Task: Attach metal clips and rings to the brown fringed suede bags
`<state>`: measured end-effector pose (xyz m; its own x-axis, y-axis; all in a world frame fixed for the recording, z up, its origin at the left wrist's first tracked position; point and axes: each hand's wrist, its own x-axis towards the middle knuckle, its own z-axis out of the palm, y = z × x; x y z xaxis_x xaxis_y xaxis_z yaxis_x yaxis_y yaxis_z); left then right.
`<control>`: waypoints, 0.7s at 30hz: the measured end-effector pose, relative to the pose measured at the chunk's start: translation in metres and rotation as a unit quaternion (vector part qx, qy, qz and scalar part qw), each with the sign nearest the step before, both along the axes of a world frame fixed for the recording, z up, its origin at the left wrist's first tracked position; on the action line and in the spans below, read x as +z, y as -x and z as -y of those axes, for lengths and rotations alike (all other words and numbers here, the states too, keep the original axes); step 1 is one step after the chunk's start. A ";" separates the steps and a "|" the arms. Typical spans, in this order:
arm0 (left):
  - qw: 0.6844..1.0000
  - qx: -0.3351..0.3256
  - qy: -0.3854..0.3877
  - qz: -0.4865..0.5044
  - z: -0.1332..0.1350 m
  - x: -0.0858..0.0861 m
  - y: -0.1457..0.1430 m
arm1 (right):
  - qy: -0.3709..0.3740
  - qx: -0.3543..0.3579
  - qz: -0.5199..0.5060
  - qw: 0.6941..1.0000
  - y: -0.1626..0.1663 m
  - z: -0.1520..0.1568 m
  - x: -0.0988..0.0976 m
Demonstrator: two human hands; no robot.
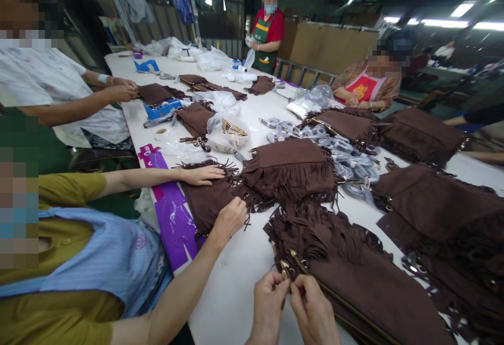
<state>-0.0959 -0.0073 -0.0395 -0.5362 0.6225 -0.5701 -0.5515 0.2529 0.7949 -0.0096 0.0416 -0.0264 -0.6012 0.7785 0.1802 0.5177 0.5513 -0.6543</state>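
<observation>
At the near edge of the bench (232,274), my left hand (269,300) and right hand (313,305) pinch a fringed brown bag's (378,282) gold-coloured fitting (287,268), apparently adjusting it, which calls for steady pressure next.

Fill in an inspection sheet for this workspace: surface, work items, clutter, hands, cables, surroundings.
Surface: white table, partly covered.
Job's things: brown fringed bag with gold-coloured fittings.
Clutter: grey wrapped bundles, purple sheet, clear plastic bag.
Hands: left hand and right hand, fingertips close together at the fittings; grip too small to tell.
Cables: nothing seen.
Surroundings: blue-aproned co-worker at left, others around the table; lit ceiling lamp.
</observation>
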 end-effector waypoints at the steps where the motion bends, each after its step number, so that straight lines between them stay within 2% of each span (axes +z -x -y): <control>1: 1.000 0.000 0.001 0.008 0.000 0.001 0.001 | 0.001 0.000 -0.002 1.000 0.000 0.001 0.001; 5: 0.998 -0.026 -0.051 0.021 0.003 0.001 0.004 | 0.008 -0.021 -0.013 1.000 0.001 0.002 0.002; 8: 0.994 -0.026 -0.098 0.044 0.005 0.000 0.007 | -0.004 0.008 -0.038 0.999 0.002 0.001 -0.001; 10: 0.995 -0.020 -0.091 0.039 0.005 0.001 0.007 | -0.013 0.023 -0.050 0.998 0.002 0.000 -0.005; 13: 0.999 -0.014 -0.049 0.003 0.003 0.005 0.008 | 0.002 0.008 -0.042 0.999 0.003 0.002 -0.012; 16: 0.999 0.029 -0.026 0.029 -0.001 0.007 0.008 | 0.062 0.002 -0.045 0.997 0.003 0.005 -0.015; 21: 0.980 0.105 -0.023 0.168 -0.006 0.001 0.010 | 0.213 0.109 -0.088 0.967 0.002 0.012 -0.009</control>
<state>-0.1057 -0.0016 -0.0380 -0.4424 0.5467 -0.7109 -0.8201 0.0741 0.5673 -0.0120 0.0294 -0.0354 -0.7490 0.6624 -0.0146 0.2800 0.2965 -0.9131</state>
